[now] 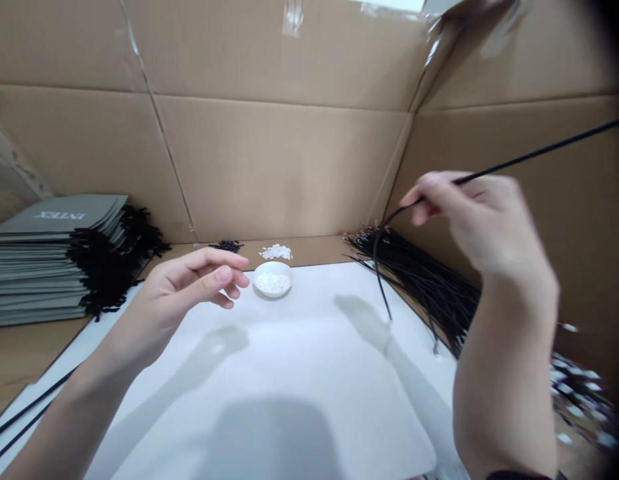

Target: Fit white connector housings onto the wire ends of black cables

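My right hand (482,220) is raised on the right, its thumb and fingers pinching a thin black cord (534,155). One part of that cord runs up past the right edge, while a bent end hangs down over the white work surface (309,353). On the left, my left hand (189,287) hovers above the surface with its fingers loosely curved and apart, holding nothing. Its fingertips are close to a small white bowl (262,291) that contains small white pieces (274,283).
Gray INTEX-printed sheets (34,267) with black ends are stacked at left. Small black pieces (228,246) and white pieces (276,252) lie behind the bowl. Black cords (429,280) are bundled at right. Cardboard walls (284,167) enclose the back and right.
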A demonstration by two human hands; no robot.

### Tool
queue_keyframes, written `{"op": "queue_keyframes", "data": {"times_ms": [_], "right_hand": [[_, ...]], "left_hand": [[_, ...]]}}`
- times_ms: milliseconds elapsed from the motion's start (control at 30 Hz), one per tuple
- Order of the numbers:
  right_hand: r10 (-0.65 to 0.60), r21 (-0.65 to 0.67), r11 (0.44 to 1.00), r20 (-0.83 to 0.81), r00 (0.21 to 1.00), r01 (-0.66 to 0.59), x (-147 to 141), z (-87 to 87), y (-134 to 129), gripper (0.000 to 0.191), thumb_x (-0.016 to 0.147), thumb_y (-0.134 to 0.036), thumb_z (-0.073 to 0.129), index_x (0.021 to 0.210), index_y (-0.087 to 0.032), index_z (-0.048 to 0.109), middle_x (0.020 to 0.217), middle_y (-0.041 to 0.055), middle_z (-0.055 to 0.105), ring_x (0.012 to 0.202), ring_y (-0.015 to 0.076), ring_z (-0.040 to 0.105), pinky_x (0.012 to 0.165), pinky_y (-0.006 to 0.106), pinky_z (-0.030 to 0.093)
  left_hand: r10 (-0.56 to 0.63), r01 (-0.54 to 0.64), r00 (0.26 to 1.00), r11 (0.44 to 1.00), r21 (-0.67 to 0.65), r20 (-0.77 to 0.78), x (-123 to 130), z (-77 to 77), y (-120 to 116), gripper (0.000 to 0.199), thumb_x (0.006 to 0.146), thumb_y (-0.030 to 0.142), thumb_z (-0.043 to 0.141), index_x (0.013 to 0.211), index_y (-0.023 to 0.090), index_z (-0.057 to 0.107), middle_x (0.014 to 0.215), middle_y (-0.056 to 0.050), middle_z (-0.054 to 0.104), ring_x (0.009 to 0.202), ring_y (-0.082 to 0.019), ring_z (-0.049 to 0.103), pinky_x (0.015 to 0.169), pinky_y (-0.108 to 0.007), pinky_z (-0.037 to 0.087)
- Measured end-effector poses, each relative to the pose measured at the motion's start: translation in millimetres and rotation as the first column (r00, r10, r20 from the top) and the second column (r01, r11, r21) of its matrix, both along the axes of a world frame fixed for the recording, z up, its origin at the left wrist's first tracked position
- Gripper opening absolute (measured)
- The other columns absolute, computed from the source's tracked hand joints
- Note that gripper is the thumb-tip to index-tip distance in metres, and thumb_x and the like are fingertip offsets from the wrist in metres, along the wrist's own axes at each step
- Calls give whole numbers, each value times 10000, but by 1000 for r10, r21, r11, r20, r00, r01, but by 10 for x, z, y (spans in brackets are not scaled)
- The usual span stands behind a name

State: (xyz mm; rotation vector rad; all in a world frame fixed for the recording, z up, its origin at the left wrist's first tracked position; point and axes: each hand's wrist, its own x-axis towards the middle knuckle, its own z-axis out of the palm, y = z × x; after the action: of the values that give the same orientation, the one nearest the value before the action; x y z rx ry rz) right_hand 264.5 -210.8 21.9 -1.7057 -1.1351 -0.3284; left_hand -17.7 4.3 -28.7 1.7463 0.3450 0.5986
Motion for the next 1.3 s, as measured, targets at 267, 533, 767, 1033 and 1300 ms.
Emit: {"op": "queue_keyframes", "data": {"times_ms": [267,533,767,1033,1300], "right_hand": [[-338,621,678,-210,918,392,360,-62,-678,350,924,-423,551,670,-197,630,629,51,527,553,169,497,590,372,397],[-336,49,939,320,886,339,-278,-506,-137,400,1032,-347,398,702,-185,557,639,29,569,570,161,509,577,283,322],[4,-214,957,683,731,195,-885,-658,227,316,1030,-215,424,776,-167,606,668,46,634,631,192,522,606,305,290],[50,-179,977,730,682,120,-1093,-772,197,381,1058,-247,380,743,-173,581,615,26,584,602,197,484,594,304,289],[85,-178,982,699,710,58,-1193,-850,155,385,1056,-228,361,723,-175,547,615,25,575,579,184,475,584,285,296]], "left_hand": [[24,-26,999,999,45,44,-143,70,-181,182,864,429,724,976,286,743,876,-12,714,764,-149,633,700,-206,550],[46,-50,999,979,199,26,-160,86,-444,243,894,450,676,1004,238,720,903,-46,715,805,-188,639,725,-258,545],[31,-122,966,929,349,255,-123,305,-836,285,969,448,573,1175,263,643,970,-23,716,879,-168,661,769,-235,540],[-76,53,959,995,90,273,-157,435,-899,184,924,324,663,837,178,733,757,-9,691,707,-119,650,609,-174,533],[-188,226,948,966,-128,257,-148,419,-916,140,874,313,740,898,177,719,695,7,673,593,-89,635,573,-161,539]]}}
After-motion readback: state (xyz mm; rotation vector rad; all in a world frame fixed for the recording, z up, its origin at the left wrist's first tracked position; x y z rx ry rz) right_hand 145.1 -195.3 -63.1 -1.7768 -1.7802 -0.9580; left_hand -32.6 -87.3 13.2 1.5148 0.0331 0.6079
